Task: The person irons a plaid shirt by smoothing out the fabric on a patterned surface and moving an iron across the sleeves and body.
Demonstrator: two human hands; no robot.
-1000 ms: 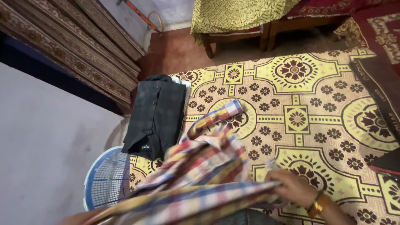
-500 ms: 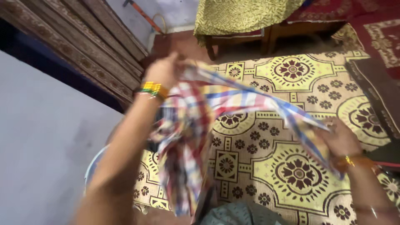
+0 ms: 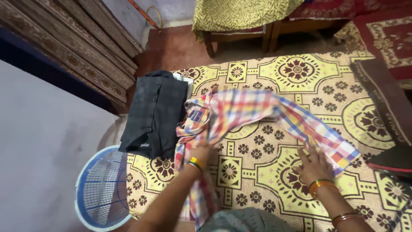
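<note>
The checked shirt (image 3: 240,111) is thin, soft cloth; the dark folded shirt (image 3: 156,114) matt cloth; the mat (image 3: 309,81) coarse woven; the basket (image 3: 101,189) glossy plastic mesh.

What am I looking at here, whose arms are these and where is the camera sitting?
There is no machine. The one view comes from a camera worn on a person's head, looking down at their own two bare hands. The left hand grips a multicoloured checked shirt that is spread over a yellow patterned mat on the floor. The right hand lies flat, pressing down the shirt's far side. Both wrists wear bangles. To the left, beside the checked shirt, lies a folded dark shirt, and nearer the person stands a blue and white mesh basket. At the top is a wooden bench draped with a yellow cloth.
</note>
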